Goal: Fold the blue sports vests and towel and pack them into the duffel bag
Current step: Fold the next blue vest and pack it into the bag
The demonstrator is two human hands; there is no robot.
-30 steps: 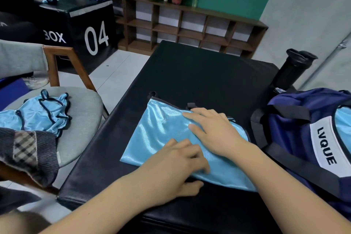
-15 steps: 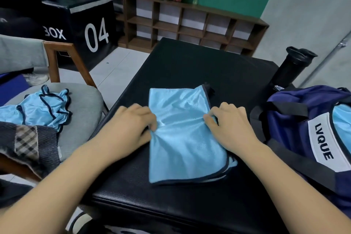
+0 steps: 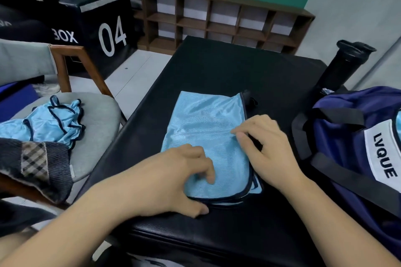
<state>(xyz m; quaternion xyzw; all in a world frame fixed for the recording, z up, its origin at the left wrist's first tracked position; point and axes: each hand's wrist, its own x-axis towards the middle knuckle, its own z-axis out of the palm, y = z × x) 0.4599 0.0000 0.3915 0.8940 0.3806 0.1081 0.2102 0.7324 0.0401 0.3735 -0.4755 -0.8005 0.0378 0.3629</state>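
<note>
Head camera, and here's the picture: the folded vest (image 3: 206, 128) lies flat on the black padded table (image 3: 238, 67), a long panel with its long axis running from near to far and the far end leaning a touch right. Both hands are on its near half. The left hand (image 3: 173, 180) sits on the near-left corner, fingers bent down onto the fabric and thumb on the table just beside the near hem. Whether it's pinching that hem or only pressing on it, I can't tell. The right hand (image 3: 267, 149) is at the right edge, about halfway along, fingers curled over the dark trim, and that looks like a pinch on the edge.

Now the relation that matters. The duffel bag (image 3: 347, 136) stands on the right, near the vest's right edge but not touching it, with a sliver of light blue showing at its top. So the bag lies to the right of the grip, and the right hand is the nearer one. I'd judge the panel too long yet: one more fold, near end to far, before it swings right.

Over on the left, well apart, a crumpled second vest (image 3: 50, 123) waits on the chair (image 3: 97, 115), with the dark checked towel (image 3: 32, 162) just beside it.
</note>
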